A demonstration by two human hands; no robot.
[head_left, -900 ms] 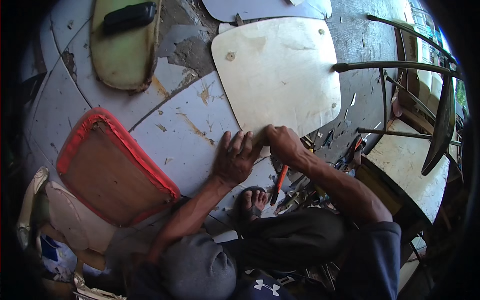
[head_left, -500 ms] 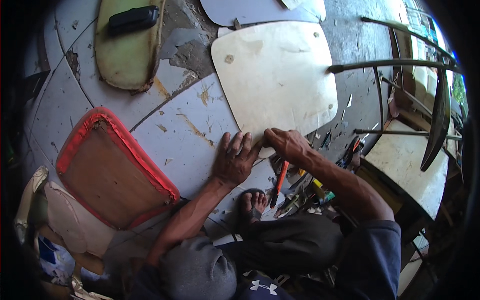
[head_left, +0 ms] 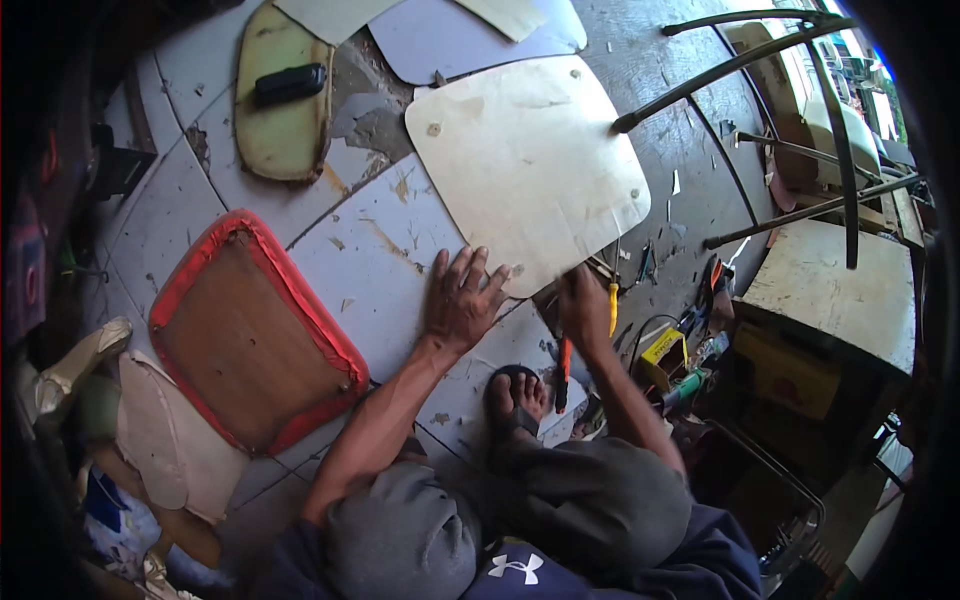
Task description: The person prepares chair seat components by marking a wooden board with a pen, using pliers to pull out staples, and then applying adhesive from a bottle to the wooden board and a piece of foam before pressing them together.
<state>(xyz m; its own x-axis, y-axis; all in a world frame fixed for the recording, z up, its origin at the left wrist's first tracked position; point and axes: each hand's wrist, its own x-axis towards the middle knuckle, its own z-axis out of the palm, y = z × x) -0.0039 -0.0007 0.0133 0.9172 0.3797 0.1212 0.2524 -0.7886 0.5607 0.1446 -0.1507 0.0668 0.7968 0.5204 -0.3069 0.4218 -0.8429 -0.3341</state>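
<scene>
A cream, rounded-corner seat panel (head_left: 530,165) with a hole or fastener near each corner lies flat on the floor. My left hand (head_left: 468,305) rests at its near left corner, fingers spread and fingertips touching the edge. Beyond the panel's near edge is my right hand (head_left: 583,300), lowered among tools; its fingers are turned down and largely hidden, so what they hold does not show. Close beside it lie a yellow-handled screwdriver (head_left: 613,308) and an orange-handled tool (head_left: 564,375).
A red-edged seat with a brown board (head_left: 255,345) lies left. Behind it sits a greenish pad (head_left: 265,125) bearing a black case (head_left: 290,85). Metal chair legs (head_left: 735,75) project from the right, above a cabinet (head_left: 835,290). Scraps litter the tiled floor.
My right hand has left the panel's near corner and dropped right and nearer to the tools. The left hand stays by the panel's edge. The whole view has shifted.
</scene>
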